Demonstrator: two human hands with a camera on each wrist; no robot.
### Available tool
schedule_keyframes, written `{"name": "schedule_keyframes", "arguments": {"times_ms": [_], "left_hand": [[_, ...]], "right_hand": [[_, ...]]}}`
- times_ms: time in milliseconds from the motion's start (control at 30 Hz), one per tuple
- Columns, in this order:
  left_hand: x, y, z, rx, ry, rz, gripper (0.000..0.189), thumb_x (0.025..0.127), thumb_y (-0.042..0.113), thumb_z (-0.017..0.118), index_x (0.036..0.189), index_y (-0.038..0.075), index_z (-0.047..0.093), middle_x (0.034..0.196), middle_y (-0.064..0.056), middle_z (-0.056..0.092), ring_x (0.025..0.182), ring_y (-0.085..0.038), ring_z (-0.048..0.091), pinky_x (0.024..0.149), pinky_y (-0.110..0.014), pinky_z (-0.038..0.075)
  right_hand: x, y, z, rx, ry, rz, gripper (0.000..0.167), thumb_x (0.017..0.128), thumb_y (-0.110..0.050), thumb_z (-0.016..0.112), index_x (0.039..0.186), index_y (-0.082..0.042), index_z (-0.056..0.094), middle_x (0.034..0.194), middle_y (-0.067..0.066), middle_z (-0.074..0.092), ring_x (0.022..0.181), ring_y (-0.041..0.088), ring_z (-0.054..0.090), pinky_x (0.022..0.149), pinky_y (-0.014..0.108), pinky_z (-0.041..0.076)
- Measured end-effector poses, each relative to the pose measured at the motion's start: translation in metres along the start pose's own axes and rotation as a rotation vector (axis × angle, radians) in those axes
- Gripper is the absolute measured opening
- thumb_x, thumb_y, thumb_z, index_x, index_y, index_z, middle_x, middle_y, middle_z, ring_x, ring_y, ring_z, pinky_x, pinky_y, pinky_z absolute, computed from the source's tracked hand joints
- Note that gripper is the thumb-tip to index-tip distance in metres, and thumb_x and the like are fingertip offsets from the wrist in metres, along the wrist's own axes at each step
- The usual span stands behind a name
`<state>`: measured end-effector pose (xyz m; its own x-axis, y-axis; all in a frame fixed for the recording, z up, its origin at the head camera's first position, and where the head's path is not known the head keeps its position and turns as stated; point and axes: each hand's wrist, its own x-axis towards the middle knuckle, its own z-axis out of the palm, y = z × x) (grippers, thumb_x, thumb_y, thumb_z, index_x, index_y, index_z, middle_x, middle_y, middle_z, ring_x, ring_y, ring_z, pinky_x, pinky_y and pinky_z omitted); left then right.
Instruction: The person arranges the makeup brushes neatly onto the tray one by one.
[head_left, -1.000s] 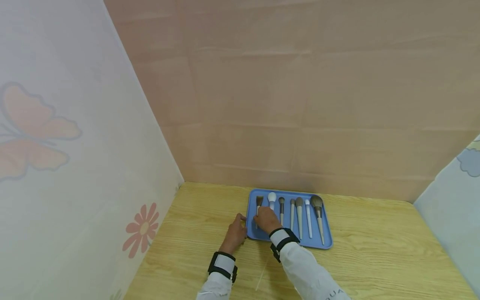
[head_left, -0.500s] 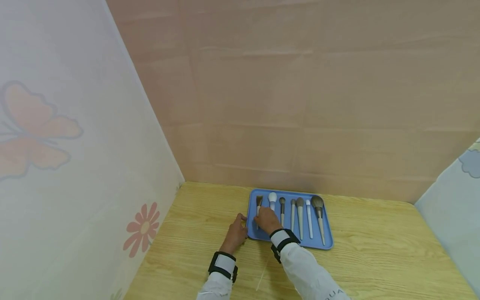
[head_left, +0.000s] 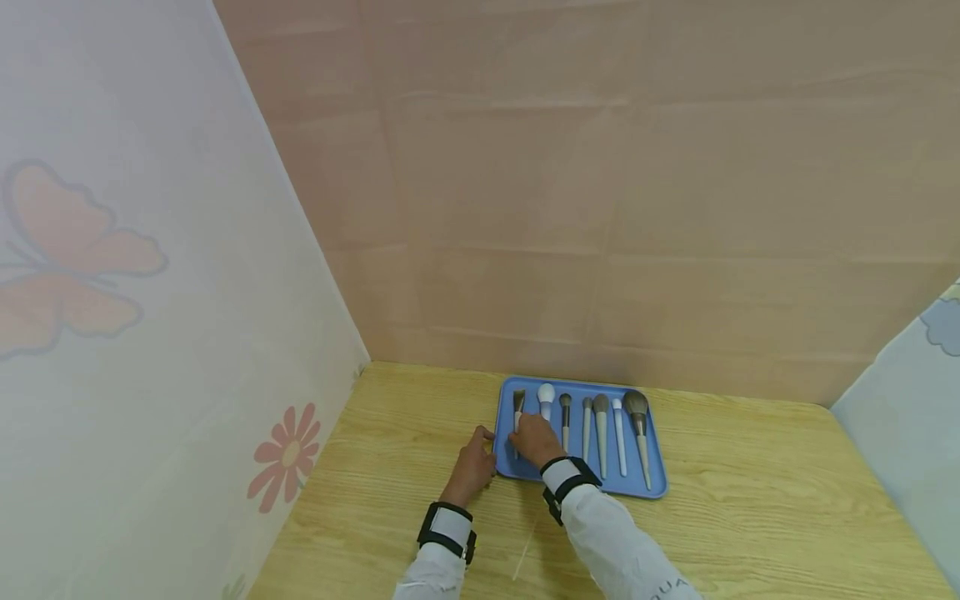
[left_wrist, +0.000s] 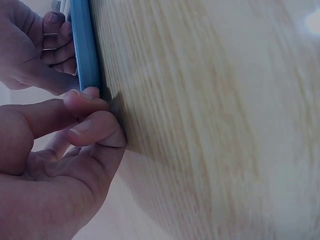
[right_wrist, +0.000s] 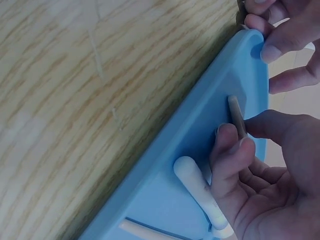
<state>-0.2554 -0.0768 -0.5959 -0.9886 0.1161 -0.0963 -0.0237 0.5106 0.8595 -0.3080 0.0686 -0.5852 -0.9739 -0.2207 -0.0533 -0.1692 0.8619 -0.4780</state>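
A blue tray (head_left: 657,467) lies on the table with several makeup brushes side by side in it. My left hand (head_left: 472,468) grips the tray's near left corner, thumb over the rim (right_wrist: 257,42) and curled fingers at its outer side. My right hand (head_left: 536,440) reaches over the tray and pinches the pale handle of the leftmost makeup brush (head_left: 518,401), which has dark, flat bristles. That brush's handle end (right_wrist: 235,107) points toward the near side of the tray. Just to the right lies a white-headed brush (head_left: 546,392), its thick white handle partly covered by my right hand.
Further right in the tray are slimmer brushes and a large fluffy brush (head_left: 636,403) at the right end. The wood-grain table (head_left: 757,500) spreads around the tray. Behind stands a brown paper-like wall (head_left: 510,208), with a pale decorated wall (head_left: 225,333) at left.
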Motion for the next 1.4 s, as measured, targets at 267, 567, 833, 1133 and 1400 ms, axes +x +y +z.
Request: {"name": "schedule_keyframes", "arguments": {"times_ms": [267,567,833,1133,1400], "left_hand": [[-0.0004,0.0001,-0.0007,0.013,-0.012,-0.027,0.033,0.094,-0.003,0.049,0.127,-0.002,0.047,0.064,-0.002,0.055,0.048,-0.011,0.046,0.045,-0.025,0.037],[0.0016,-0.0027,0.0004,0.009,-0.019,-0.040,0.032,0.094,-0.003,0.049,0.126,-0.001,0.048,0.065,-0.002,0.055,0.048,-0.012,0.047,0.045,-0.026,0.038],[0.0026,-0.0037,0.0007,0.005,-0.017,-0.039,0.032,0.094,-0.002,0.050,0.126,-0.001,0.048,0.065,-0.002,0.054,0.048,-0.012,0.047,0.045,-0.026,0.038],[-0.0015,-0.0020,-0.0027,-0.009,-0.003,0.025,0.031,0.092,-0.005,0.048,0.123,-0.004,0.046,0.061,0.000,0.053,0.046,-0.010,0.046,0.043,-0.024,0.037],[-0.0003,0.0002,-0.0015,-0.015,-0.012,-0.031,0.033,0.094,-0.003,0.048,0.127,-0.002,0.048,0.064,-0.002,0.055,0.048,-0.011,0.047,0.045,-0.024,0.038]], "right_hand": [[0.0009,-0.0004,0.0007,0.031,-0.014,0.025,0.022,0.090,-0.014,0.069,0.076,-0.001,0.058,0.064,0.006,0.056,0.053,0.016,0.054,0.049,0.029,0.040],[0.0015,-0.0005,0.0016,0.036,-0.025,0.044,0.024,0.091,-0.014,0.067,0.073,-0.002,0.056,0.062,0.005,0.054,0.052,0.015,0.052,0.047,0.028,0.037],[0.0038,-0.0013,0.0010,0.031,-0.037,0.055,0.026,0.091,-0.015,0.068,0.071,-0.003,0.057,0.061,0.005,0.055,0.052,0.016,0.052,0.048,0.029,0.038],[0.0059,-0.0032,-0.0008,0.022,-0.064,0.063,0.025,0.090,-0.016,0.069,0.071,-0.004,0.058,0.062,0.005,0.057,0.053,0.015,0.053,0.049,0.028,0.039],[0.0023,-0.0037,-0.0057,0.085,-0.075,0.076,0.022,0.090,-0.017,0.066,0.076,-0.002,0.060,0.064,0.006,0.057,0.054,0.016,0.054,0.049,0.028,0.040]]}}
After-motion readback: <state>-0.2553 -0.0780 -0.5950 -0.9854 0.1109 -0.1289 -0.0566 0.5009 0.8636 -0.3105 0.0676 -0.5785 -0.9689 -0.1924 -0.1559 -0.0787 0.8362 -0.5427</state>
